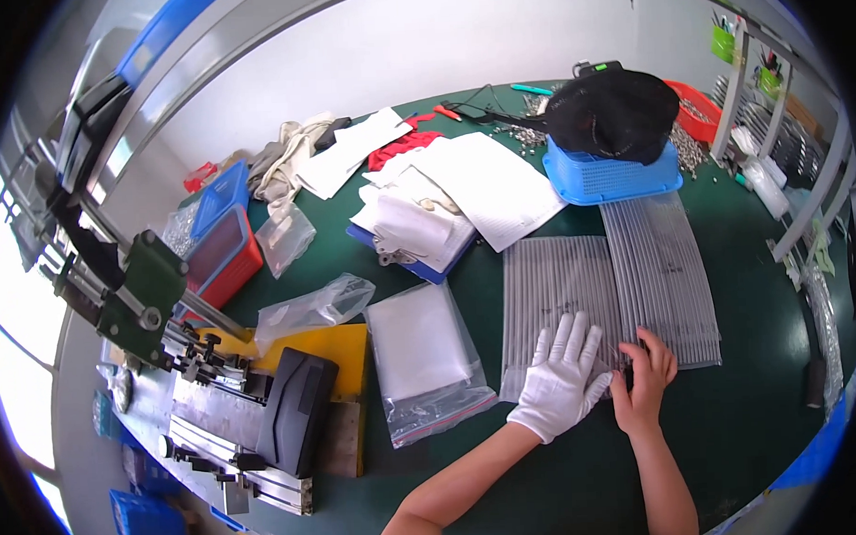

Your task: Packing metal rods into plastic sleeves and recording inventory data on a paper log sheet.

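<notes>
My left hand (pixel 559 381), in a white glove, lies flat with fingers spread on the lower part of a clear bag of thin grey rods (pixel 560 282). Beside it, my bare right hand (pixel 647 378) has its fingers bent and a gap between thumb and forefinger. Its fingertips rest near the bag's lower right corner and the edge of a second bag of grey rods (pixel 669 287). Nothing shows within that hand. The second bag lies to the right, touching the first, its far end under a blue basket (pixel 614 184).
A clear zip bag (pixel 421 348) lies left of the rods. Further left stands a metal fixture (pixel 221 426) with a black cover (pixel 296 412). Behind are a clipboard (pixel 437 265), papers (pixel 491 185) and a black cap (pixel 616 115) on the basket. A metal rack (pixel 803 193) borders the right.
</notes>
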Demonstrator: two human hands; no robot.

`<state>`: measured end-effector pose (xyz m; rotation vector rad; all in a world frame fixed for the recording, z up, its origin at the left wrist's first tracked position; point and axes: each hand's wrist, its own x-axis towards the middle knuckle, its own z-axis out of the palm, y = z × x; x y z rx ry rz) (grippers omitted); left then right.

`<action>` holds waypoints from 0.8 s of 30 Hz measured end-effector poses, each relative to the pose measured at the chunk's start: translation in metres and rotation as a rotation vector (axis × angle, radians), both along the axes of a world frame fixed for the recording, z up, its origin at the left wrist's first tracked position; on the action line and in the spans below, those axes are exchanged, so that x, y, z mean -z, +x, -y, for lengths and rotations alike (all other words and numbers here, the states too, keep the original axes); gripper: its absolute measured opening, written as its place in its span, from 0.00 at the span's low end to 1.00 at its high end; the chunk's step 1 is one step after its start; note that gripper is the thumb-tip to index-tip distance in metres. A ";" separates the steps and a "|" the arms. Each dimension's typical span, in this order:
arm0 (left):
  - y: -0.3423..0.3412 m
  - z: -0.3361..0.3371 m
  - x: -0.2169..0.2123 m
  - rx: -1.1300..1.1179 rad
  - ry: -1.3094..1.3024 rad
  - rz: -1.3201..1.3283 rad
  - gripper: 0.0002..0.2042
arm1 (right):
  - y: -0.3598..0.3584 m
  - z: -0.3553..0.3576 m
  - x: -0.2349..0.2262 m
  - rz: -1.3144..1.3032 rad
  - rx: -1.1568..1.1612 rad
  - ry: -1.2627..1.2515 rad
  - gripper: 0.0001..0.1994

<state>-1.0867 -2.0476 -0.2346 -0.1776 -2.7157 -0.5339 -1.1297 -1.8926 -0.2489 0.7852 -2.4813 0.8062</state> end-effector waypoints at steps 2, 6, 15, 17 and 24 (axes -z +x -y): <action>0.004 0.002 0.002 -0.021 0.024 -0.025 0.33 | 0.004 -0.001 0.003 0.028 -0.017 -0.043 0.18; 0.011 0.012 -0.005 -0.115 0.113 -0.201 0.32 | 0.007 0.015 -0.002 -0.038 -0.025 -0.038 0.19; -0.034 0.035 0.029 0.183 0.514 -0.563 0.15 | 0.099 -0.034 0.004 -0.129 0.034 -0.019 0.24; -0.036 0.050 0.040 0.227 0.792 -0.503 0.15 | 0.164 -0.062 0.025 -0.086 0.096 0.045 0.31; -0.009 0.016 0.026 -0.056 -0.010 -0.415 0.12 | 0.223 -0.070 0.044 -0.063 0.368 0.095 0.36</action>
